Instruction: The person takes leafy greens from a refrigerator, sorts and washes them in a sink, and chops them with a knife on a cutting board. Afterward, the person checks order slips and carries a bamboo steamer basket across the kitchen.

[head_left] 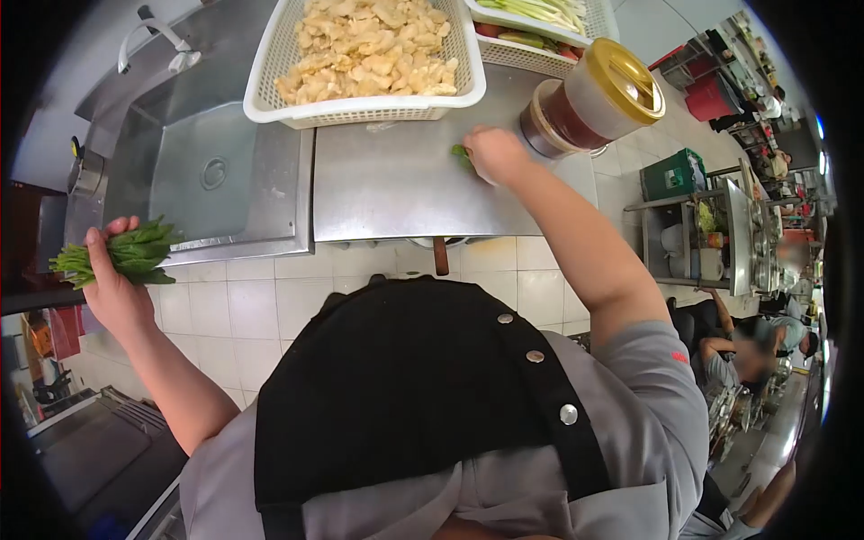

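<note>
Clasping a bunch of green leaves (144,247), the left hand (115,290) is at nine o'clock, its thumb across the stems, near the front of the metal sink (189,202) at ten o'clock. Well apart from it, the right hand (499,155) is at one o'clock, low over the metal counter (396,193), fingers curled. A small green leaf (462,156) shows at its fingertips; whether it is gripped or merely touched, I cannot tell. Just beyond that hand, toward two o'clock, stands a gold-lidded container (585,112) with dark reddish contents. Between eleven and twelve o'clock, a white basket (360,112) holds pale yellowish pieces (364,54). Another basket (522,20) at one o'clock carries green-and-white stalks (549,11).
</note>
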Tool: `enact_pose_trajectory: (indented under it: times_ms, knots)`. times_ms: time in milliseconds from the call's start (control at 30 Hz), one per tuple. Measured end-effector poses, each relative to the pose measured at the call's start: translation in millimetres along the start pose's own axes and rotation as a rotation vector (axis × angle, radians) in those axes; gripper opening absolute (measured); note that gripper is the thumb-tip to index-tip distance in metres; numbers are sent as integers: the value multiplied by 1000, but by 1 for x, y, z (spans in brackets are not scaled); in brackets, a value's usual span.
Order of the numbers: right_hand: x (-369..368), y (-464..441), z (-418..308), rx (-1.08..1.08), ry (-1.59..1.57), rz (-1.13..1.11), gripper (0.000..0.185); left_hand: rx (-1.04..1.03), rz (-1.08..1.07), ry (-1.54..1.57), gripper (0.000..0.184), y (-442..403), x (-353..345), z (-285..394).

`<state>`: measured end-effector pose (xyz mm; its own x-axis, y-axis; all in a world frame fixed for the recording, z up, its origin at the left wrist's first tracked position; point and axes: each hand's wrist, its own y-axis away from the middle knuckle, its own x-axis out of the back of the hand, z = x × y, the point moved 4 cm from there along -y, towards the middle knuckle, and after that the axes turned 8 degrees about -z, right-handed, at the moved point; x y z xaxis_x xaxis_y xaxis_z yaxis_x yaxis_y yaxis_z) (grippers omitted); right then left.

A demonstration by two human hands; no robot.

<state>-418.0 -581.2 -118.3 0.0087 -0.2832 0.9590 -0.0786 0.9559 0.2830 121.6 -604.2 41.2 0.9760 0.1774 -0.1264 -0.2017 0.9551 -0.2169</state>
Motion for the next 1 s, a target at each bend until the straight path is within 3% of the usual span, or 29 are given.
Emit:
enact_pose_trajectory:
  times_ms: [267,467,567,633,800,900,1000]
  knots:
    - [4,28,-10,54,-194,77,14,2,-107,80,29,-37,-27,-9]
    - [-6,41,-21,-122,-253,151,12,-35,-248,103,27,-56,-69,-10]
    - [-13,84,-9,-103,-631,275,10,-70,-358,162,27,-55,-95,-8]
    - [-14,131,6,-217,-832,312,12,-66,-433,182,27,-41,-116,-5]
    - [-77,257,77,-550,-1091,455,8,-48,-600,204,26,14,-188,10]
    - [-141,327,114,-631,-1157,508,5,-35,-679,199,25,59,-245,14]
    - [-210,391,149,-690,-1273,393,7,-10,-750,208,26,127,-321,18]
